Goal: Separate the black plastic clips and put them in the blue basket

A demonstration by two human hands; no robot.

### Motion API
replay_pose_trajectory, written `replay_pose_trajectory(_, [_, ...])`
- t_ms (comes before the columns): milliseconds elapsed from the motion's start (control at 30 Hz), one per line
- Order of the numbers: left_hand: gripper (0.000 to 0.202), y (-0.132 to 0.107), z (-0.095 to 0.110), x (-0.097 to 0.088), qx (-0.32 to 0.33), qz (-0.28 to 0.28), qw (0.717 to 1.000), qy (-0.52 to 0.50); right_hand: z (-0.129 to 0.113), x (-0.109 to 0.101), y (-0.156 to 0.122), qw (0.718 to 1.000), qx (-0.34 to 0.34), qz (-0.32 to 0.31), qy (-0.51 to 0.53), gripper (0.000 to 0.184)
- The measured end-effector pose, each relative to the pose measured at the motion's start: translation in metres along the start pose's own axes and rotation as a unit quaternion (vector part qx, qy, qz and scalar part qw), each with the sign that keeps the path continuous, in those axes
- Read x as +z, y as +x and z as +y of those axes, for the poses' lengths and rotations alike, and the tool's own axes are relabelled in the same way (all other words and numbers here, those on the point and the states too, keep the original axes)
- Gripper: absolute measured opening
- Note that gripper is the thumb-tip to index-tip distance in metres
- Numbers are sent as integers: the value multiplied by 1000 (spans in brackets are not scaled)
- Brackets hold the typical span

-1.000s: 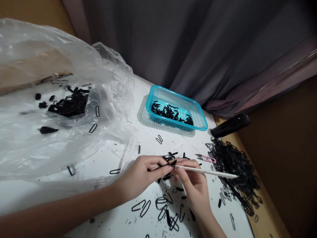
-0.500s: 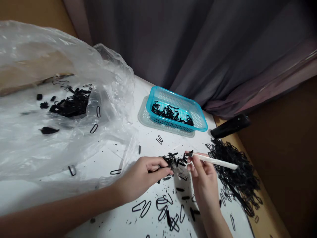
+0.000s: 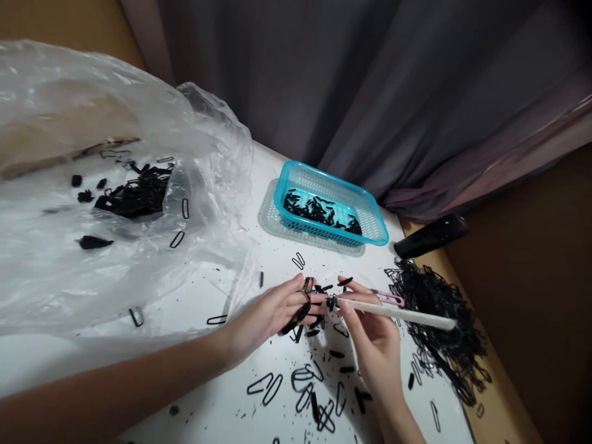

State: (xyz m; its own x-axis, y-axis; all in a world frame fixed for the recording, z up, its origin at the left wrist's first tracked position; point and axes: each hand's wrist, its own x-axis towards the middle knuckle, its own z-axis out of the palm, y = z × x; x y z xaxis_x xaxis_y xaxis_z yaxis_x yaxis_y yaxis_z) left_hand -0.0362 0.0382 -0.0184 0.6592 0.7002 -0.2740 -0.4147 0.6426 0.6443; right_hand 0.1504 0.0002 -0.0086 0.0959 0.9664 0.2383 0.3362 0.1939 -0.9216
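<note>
My left hand (image 3: 272, 314) is turned palm up, fingers stretched out, with several small black strips and loops (image 3: 303, 310) lying across the fingers. My right hand (image 3: 372, 333) pinches a slim white stick-like tool (image 3: 402, 312), its dark tip touching or close to the left fingertips. A small black strip (image 3: 345, 281) shows at the right index fingertip. Behind the right fingers a narrow pink loop (image 3: 392, 299) sticks out; whether it is held cannot be made out. Under and around the hands, black loops (image 3: 303, 377) and short strips are scattered on the white tabletop (image 3: 222, 394).
A blue basket (image 3: 379, 233) holding black strips stands on a pale tray (image 3: 267, 213). To the right lie a heap of black loops (image 3: 439, 314) and a black cylindrical object (image 3: 432, 235). A clear plastic bag (image 3: 208, 160) with black pieces covers the left; a dark curtain (image 3: 287, 74) hangs behind.
My left hand has turned from a pinch to palm up with fingers extended. The right hand has brought the white tool left and slightly down to it; the pink loop has come into view.
</note>
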Motion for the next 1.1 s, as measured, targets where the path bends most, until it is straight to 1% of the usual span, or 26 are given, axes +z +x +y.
replay_pose_trajectory(133, [55, -1, 0, -2, 3, 10, 999, -31, -1, -1, -1, 997, -44, 3, -61, 9])
replay_pose_trajectory(233, [57, -1, 0, -3, 2, 17, 999, -34, -4, -1, 0, 992, -79, 5, -100, 10])
replay_pose_trajectory(367, [58, 0, 1, -4, 6, 16, 999, -41, -8, -1, 2, 989, -92, -18, -118, 11])
replay_pose_trajectory(433, [59, 0, 1, -4, 12, 11, 998, -55, -8, -1, 2, 992, -73, -32, -100, 9])
replay_pose_trajectory(467, [60, 0, 1, -4, 14, 7, 998, -62, -8, 0, 2, 994, -54, -45, -81, 9])
replay_pose_trajectory(533, [61, 1, 0, -4, 17, -2, 997, -70, -7, 3, 0, 996, -2, -87, -24, 9])
replay_pose_trajectory(600, [61, 0, -1, -4, 14, -14, 997, -70, -6, 7, -1, 990, 48, -127, 37, 10])
replay_pose_trajectory(633, [61, 0, -1, -4, 11, -19, 997, -68, -5, 9, -1, 986, 66, -136, 64, 10])
replay_pose_trajectory(767, [63, -2, -1, -3, -7, -31, 999, -39, -4, 15, -1, 975, 111, -136, 133, 8])
replay_pose_trajectory(933, [63, -4, 2, 1, -27, -32, 999, 11, -6, 18, -1, 973, 135, -133, 134, 12])
replay_pose_trajectory(1033, [59, -4, 2, 2, -19, -30, 999, 28, -7, 15, 0, 973, 149, -118, 132, 14])
replay_pose_trajectory(1100, [51, -4, 2, 1, 2, -12, 998, 68, -5, 12, 1, 972, 157, -105, 138, 15])
